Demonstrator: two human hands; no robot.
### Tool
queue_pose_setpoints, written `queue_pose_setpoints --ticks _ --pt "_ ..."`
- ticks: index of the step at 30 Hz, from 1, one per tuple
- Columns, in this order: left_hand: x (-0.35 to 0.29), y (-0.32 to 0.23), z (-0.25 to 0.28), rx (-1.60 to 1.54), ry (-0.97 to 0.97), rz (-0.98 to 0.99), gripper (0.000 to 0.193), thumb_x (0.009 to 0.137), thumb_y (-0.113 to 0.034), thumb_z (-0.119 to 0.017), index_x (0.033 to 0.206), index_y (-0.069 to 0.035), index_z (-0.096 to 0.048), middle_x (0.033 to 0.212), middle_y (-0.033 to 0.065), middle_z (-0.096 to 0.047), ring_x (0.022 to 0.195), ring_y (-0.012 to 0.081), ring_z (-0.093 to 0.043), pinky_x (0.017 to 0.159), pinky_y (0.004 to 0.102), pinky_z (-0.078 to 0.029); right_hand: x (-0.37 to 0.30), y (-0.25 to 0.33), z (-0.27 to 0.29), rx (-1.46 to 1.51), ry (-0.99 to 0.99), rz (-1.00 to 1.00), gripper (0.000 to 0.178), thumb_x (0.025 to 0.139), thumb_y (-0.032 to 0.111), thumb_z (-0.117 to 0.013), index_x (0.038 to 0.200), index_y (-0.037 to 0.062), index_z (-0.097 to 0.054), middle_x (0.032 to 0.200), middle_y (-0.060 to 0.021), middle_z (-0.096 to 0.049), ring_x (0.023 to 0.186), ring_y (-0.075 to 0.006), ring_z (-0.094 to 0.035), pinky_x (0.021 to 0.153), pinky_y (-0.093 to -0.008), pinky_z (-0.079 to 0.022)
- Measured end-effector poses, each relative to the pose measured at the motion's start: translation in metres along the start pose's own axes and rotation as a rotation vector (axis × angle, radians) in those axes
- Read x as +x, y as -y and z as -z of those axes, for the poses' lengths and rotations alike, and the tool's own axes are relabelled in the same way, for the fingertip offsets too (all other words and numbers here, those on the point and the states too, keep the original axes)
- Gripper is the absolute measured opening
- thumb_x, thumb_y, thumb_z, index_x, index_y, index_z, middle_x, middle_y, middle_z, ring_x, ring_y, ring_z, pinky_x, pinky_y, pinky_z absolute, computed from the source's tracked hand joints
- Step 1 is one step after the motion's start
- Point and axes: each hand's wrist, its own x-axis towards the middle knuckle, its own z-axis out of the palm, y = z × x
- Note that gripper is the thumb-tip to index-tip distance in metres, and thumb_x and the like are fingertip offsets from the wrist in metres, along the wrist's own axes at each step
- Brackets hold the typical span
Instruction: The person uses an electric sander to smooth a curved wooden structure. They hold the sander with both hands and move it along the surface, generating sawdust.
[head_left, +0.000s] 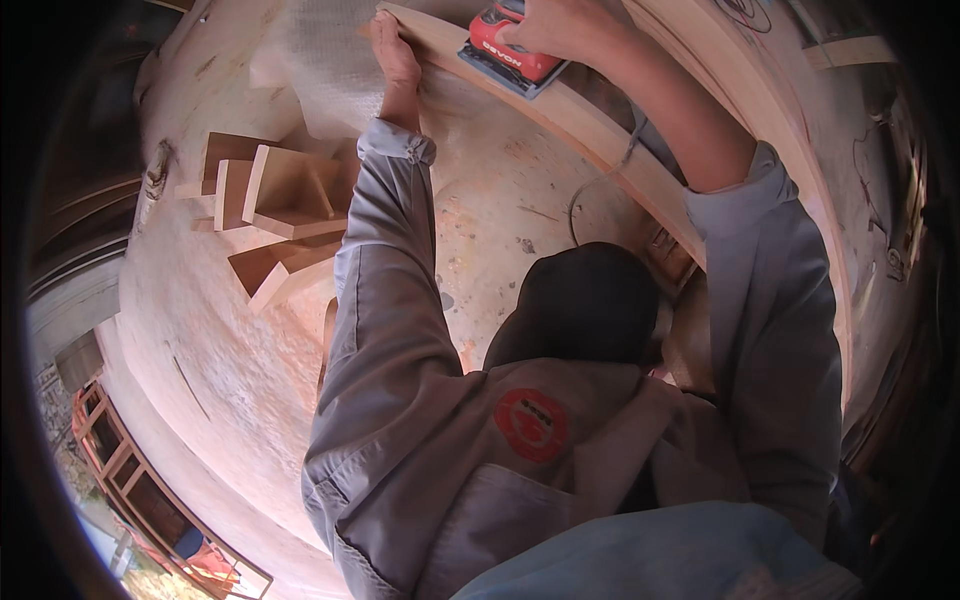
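A long pale wooden board [590, 130] slants from the top middle down to the right. My left hand [396, 55] grips its far left end, with the fingers partly hidden behind the wood. On the board's face rests a red palm sander [512, 48] with a dark flat base. My right hand [575, 28] is wrapped around the top of the sander, to the right of my left hand. A thin grey cord [574, 200] hangs in a curve below the board.
Several angled wooden pieces [290, 190] lie in a group on the worn floor [230, 330], left of my left forearm. Translucent plastic sheeting [335, 60] lies behind the board's far end. Another long curved timber [790, 130] runs along the right. A wooden frame [140, 480] stands at lower left.
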Motion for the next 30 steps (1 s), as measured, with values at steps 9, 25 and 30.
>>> queue_pose_setpoints --ticks 9,25,30 --pt "0.001 -0.003 -0.003 -0.004 0.002 -0.065 0.031 0.105 -0.038 -0.052 0.098 -0.009 -0.059 0.094 -0.0039 -0.05 0.094 0.0115 -0.042 0.089 0.0291 -0.036 -0.069 -0.037 0.0 0.061 -0.031 -0.058 0.067 0.071 0.026 -0.077 0.136 0.0218 -0.061 0.124 -0.027 -0.057 0.109 -0.0459 -0.062 0.095 -0.0502 -0.051" --pt "0.032 -0.028 0.002 0.008 0.07 0.219 0.037 0.096 -0.044 -0.067 0.105 -0.009 -0.071 0.104 -0.0004 -0.062 0.102 0.0154 -0.052 0.099 0.0325 -0.038 -0.261 -0.114 0.03 -0.064 -0.008 -0.426 0.07 0.073 0.027 -0.083 0.138 0.0341 -0.057 0.127 -0.0089 -0.054 0.114 -0.0352 -0.062 0.093 -0.0468 -0.056" --pt "0.048 -0.024 0.008 0.147 0.016 0.183 0.032 0.089 -0.032 -0.071 0.107 -0.005 -0.069 0.102 0.0032 -0.064 0.099 0.0183 -0.057 0.095 0.0337 -0.042 -0.237 -0.099 0.024 -0.07 -0.025 -0.361 0.069 0.073 0.027 -0.083 0.137 0.0332 -0.058 0.127 -0.0094 -0.055 0.113 -0.0349 -0.062 0.093 -0.0468 -0.055"
